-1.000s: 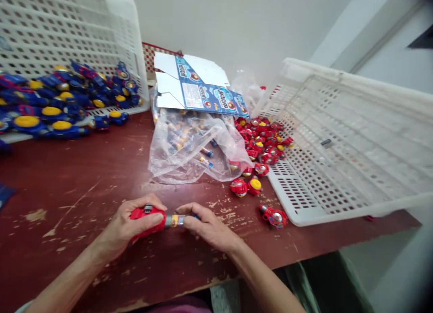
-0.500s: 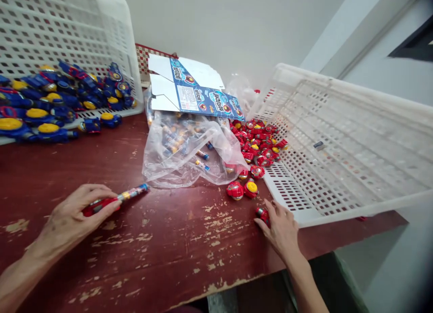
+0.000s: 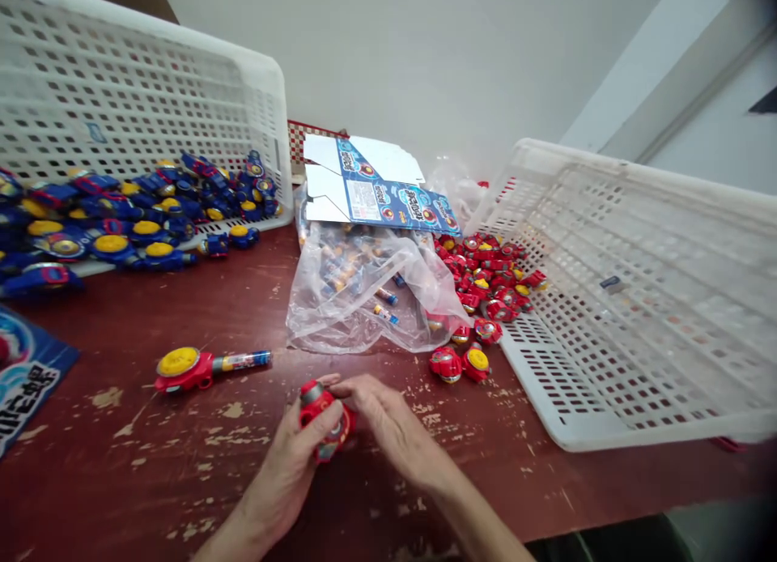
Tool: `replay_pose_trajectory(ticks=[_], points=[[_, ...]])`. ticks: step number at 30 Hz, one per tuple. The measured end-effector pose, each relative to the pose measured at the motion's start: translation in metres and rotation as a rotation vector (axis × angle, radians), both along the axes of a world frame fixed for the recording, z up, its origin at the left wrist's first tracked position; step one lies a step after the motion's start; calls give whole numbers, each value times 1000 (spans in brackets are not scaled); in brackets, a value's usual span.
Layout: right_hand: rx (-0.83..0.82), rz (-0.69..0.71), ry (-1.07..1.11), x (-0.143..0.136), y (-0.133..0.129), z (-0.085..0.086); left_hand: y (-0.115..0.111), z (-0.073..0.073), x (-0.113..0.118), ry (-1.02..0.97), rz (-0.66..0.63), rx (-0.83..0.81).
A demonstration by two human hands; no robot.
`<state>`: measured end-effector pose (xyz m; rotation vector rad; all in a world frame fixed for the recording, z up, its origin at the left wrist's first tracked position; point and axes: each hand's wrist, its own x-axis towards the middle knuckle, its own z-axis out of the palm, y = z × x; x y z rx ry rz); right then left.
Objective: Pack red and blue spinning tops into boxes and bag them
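Note:
In front of me, my left hand [image 3: 288,457] is closed around a red spinning-top toy [image 3: 321,420] with a grey nozzle, its thumb lying across the front. My right hand [image 3: 388,420] is at the same toy, with its fingers against the upper right side; its thumb is hidden. To the left lies another red toy [image 3: 182,369] with a yellow disc, joined to a clear candy-filled tube [image 3: 244,360] with a blue cap. Two loose red toys [image 3: 445,364] rest on the table beyond my right hand.
A white basket [image 3: 182,68] at left holds blue toys [image 3: 161,254]. Red toys [image 3: 479,262] are heaped at the tilted white basket [image 3: 583,416] on the right. A clear bag [image 3: 340,327] of tubes lies under a flattened box [image 3: 364,185]. A printed card [image 3: 30,376] is at the left edge.
The toy with the tube has left my left hand and lies on the table. My right hand has brought the other red toy to the middle, where my left hand holds it. The view has shifted left.

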<state>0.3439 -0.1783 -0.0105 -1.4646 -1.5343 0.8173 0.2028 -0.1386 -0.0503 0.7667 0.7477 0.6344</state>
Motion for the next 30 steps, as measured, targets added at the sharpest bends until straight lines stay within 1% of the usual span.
replay_pose_trajectory(ticks=[1, 2, 3, 5, 6, 8, 10, 11, 13, 15, 17, 19, 21, 22, 24, 28, 30], points=[[9, -49, -131, 15, 16, 3, 8, 0, -5, -10, 37, -48], [3, -165, -299, 30, 33, 3, 16, 1, -10, -8, 56, -71], [-13, -282, -402, 46, 51, 2, 23, 1, -15, 1, 65, -78], [-78, -436, -500, 74, 83, -7, 32, 3, -24, 19, 39, -67], [-129, -490, -534, 85, 96, -13, 34, 5, -27, 29, 13, -64], [-224, -555, -589, 99, 112, -28, 35, 8, -32, 58, -23, -87], [-275, -564, -625, 102, 115, -38, 36, 11, -37, 87, -24, -96], [-281, -556, -634, 101, 113, -40, 37, 12, -39, 101, -16, -81], [-252, -519, -633, 93, 103, -35, 39, 13, -44, 122, -11, -11], [-191, -429, -606, 79, 85, -22, 42, 13, -50, 151, -29, 63], [-103, -227, -533, 59, 63, -5, 43, 13, -55, 184, -71, 108], [-1, 44, -434, 38, 38, 9, 43, 12, -59, 200, -133, 158], [78, 228, -406, 21, 18, 18, 43, 12, -61, 201, -186, 217], [100, 270, -424, 15, 10, 21, 43, 13, -62, 198, -205, 242], [114, 293, -483, 8, 0, 24, 44, 15, -64, 190, -254, 257], [144, 321, -534, 7, -9, 26, 48, 23, -68, 198, -374, 242], [165, 331, -530, 6, -13, 24, 52, 28, -70, 239, -436, 316]])
